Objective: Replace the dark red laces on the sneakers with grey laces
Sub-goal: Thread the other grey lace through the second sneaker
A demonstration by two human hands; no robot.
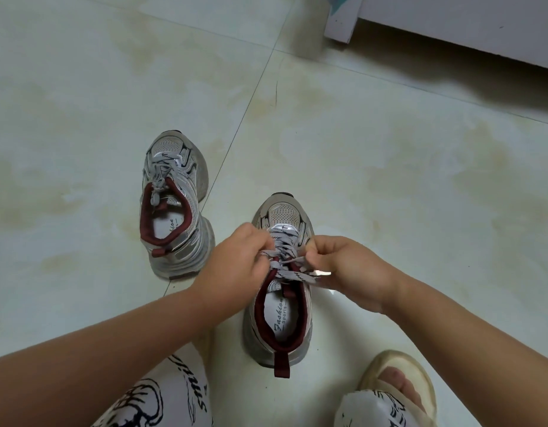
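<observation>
Two grey-and-silver sneakers with dark red collars stand on the tiled floor. The near sneaker (pixel 280 318) is right in front of me, threaded with a grey patterned lace (pixel 289 271). My left hand (pixel 235 260) pinches one end of that lace at the shoe's left side. My right hand (pixel 346 266) pinches the other end at the right side, and the lace is pulled across the tongue. The far sneaker (pixel 174 204) stands to the left, laced in grey with its lace tied over the tongue. No dark red lace is in view.
Pale floor tiles (pixel 389 180) spread all around. A white piece of furniture (pixel 451 23) stands at the top right. My knees in printed white trousers (pixel 162 402) and my foot in a beige slipper (pixel 402 383) are at the bottom edge.
</observation>
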